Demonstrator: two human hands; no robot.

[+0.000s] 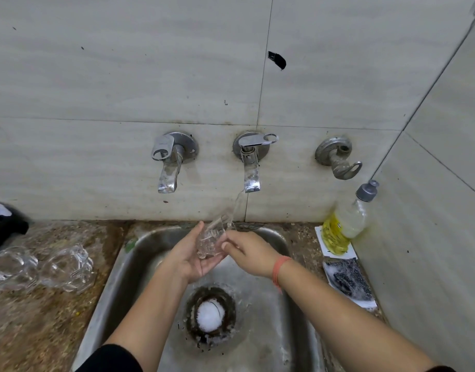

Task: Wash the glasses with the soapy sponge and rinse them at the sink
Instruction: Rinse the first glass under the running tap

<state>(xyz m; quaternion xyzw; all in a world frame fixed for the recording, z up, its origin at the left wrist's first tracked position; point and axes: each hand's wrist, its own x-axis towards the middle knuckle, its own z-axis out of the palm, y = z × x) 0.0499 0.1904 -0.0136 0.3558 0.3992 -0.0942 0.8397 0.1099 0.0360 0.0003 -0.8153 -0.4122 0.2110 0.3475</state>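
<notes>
While under water (236, 208), glass (210, 238) in hands (189, 255).

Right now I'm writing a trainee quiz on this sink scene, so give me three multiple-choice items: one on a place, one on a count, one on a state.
1. Where do the two spare glasses lie?
A) on the counter left of the sink
B) stacked in a rack
C) on a wall shelf

2. How many taps are on the wall?
A) two
B) three
C) four

3. Which tap is running?
A) left
B) middle
C) none

Answers:
1. A, both lie on the wet counter.
2. B, three show along the tiles.
3. B, water falls from the middle tap onto the glass held by the left hand and right hand.
</notes>
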